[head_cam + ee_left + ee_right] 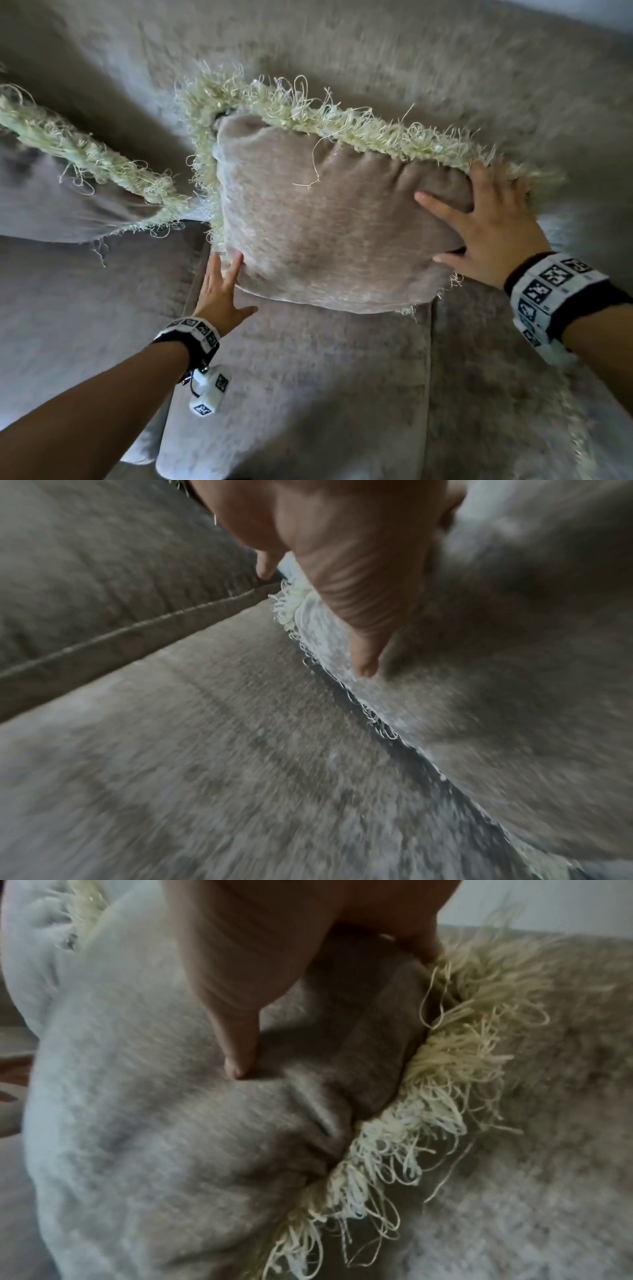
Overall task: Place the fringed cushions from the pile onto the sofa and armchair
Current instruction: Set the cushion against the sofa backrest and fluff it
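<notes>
Both hands lay spread on one fringed cushion (329, 219), fingers straight, neither grip closed round it. My left hand (219, 291) touched the lower left corner with splayed fingertips, thumb held out to the side; in the left wrist view my left hand (342, 561) showed one finger laid along the cushion's pale edge (329, 647), just above the seat. My right hand (486, 226) was flat against the cushion's right side, fingers fanned, the outer ones reaching into the fringe at the upper right corner. In the right wrist view my right hand (274, 947) pressed a fingertip into the cloth, which puckered into folds beside the fringe (428, 1096).

Item one: fringed cushion, taupe chenille-like cover, cream-yellow thread fringe (308, 116) along top and left edges; standing tilted on the sofa seat (308, 394), leaning back toward the sofa backrest (411, 51).

Item two: second fringed cushion (61, 205), same cover and fringe, lying to the left, against the backrest, its right corner just beside the first cushion's left fringe.

Item three: sofa, same taupe fabric; a seam between two seat cushions ran down to the right of the held cushion.

Item four: marker-printed bands on both wrists (555, 287); a small white camera block (209, 394) hung beneath my left wrist.
</notes>
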`<state>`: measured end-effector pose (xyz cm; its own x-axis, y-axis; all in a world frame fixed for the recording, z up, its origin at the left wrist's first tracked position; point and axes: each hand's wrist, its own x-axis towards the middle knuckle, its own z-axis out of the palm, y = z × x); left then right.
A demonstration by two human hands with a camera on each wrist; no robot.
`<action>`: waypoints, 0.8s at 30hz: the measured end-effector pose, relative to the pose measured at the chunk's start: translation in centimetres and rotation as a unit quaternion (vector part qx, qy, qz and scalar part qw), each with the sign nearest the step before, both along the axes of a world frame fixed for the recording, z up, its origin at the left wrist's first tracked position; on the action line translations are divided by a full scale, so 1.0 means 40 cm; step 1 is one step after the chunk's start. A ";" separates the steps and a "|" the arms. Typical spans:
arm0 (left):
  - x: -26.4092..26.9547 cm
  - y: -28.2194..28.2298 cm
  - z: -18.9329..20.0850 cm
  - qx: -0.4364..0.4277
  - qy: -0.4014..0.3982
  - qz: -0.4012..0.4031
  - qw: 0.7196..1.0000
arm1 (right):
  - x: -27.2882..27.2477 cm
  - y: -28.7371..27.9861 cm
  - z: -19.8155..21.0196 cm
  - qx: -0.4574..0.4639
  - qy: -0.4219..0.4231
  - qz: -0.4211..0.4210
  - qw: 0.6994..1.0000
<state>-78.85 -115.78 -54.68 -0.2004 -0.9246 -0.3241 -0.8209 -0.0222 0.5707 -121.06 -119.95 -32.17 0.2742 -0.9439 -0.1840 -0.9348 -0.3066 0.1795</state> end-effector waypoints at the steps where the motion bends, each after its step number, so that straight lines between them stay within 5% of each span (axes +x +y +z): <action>1: -0.009 -0.011 -0.021 0.005 -0.004 0.002 1.000 | -0.005 -0.009 -0.007 0.001 -0.002 0.002 1.000; 12: -0.076 -0.093 -0.140 -0.033 0.041 0.038 0.998 | 0.014 0.034 -0.104 -0.027 -0.042 -0.061 0.997; 21: -0.087 -0.073 -0.032 -0.048 -0.030 0.049 0.997 | 0.015 0.045 -0.095 -0.037 -0.069 -0.063 0.995; 24: -0.069 -0.032 0.004 -0.066 0.005 0.014 0.998 | 0.005 0.073 -0.096 -0.037 -0.099 -0.082 0.991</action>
